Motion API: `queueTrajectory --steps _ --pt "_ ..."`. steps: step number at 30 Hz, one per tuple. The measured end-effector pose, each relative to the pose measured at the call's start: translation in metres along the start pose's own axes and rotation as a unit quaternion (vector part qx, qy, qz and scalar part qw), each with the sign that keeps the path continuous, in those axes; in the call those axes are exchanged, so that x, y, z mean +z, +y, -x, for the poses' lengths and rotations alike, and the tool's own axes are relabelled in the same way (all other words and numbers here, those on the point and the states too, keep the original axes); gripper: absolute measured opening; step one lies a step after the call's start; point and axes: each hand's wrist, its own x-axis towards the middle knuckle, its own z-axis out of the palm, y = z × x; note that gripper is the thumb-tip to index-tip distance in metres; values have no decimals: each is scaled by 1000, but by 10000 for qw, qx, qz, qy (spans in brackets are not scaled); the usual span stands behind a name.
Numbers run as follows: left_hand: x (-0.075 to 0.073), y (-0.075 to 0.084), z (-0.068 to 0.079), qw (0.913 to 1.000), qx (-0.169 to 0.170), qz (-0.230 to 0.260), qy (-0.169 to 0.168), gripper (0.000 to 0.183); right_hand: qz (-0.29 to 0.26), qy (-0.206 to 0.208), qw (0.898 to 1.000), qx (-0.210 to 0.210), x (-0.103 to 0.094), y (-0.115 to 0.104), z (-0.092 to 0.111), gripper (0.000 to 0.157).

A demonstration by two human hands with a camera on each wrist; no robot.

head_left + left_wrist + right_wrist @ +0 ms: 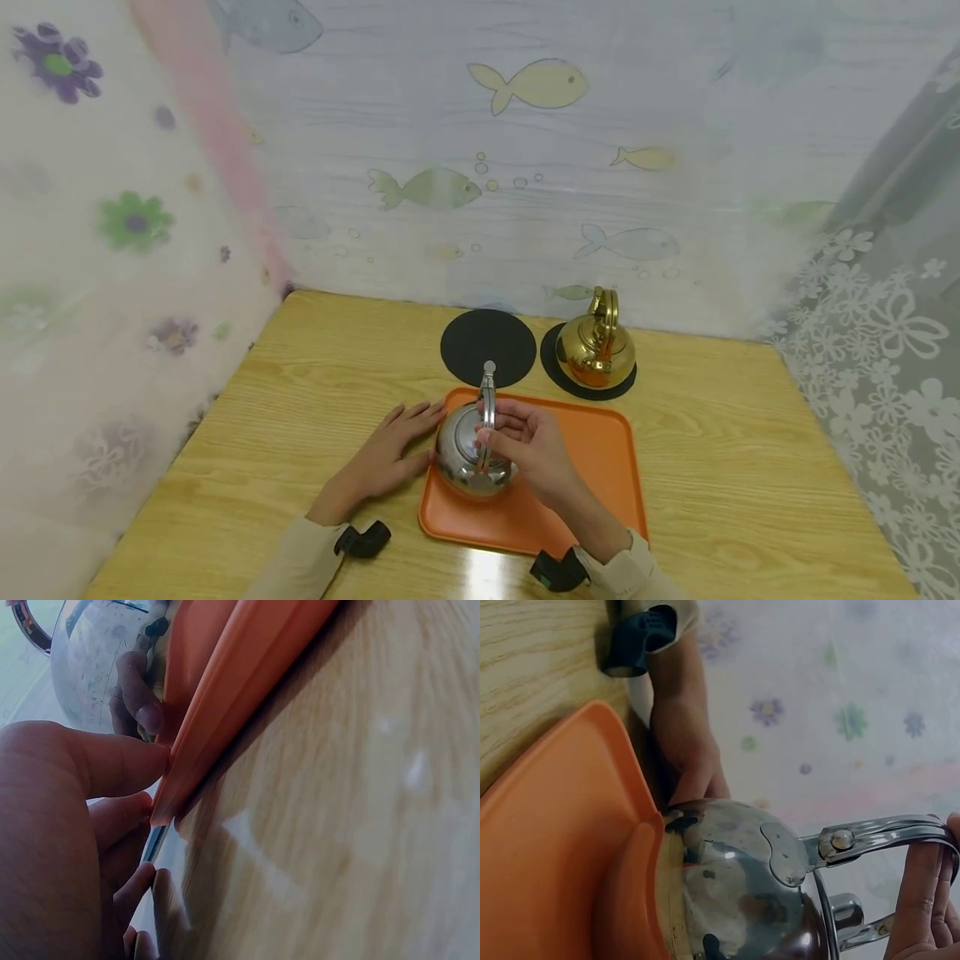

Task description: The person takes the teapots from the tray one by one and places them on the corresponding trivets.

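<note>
Silver kettle (459,468): the right grip (538,448) curls round its handle (489,410); the left grip (384,457), fingers extended, touches the orange tray (592,454) (perhaps steadying it).

Your head view looks forward and down; your wrist views, close and tilted sideways, share the silver kettle (454,446) and orange tray (600,467).

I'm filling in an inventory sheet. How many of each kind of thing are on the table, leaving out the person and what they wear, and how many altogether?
Kettles: 2 (silver kettle, gold kettle)
Round black mats: 2 (left mat, right mat under the gold kettle)
Trays: 1 (orange tray)
Total: 5
</note>
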Motion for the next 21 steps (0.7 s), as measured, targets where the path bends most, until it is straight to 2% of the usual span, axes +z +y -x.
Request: queueTrajectory --steps 12,21 --pt "2 -1 0 10000 23 65 -24 58 191 161 9997 -75 5 0 1 42" --pt "3 -2 -1 10000 4 69 32 60 242 170 9995 -56 0 -5 -1 43"
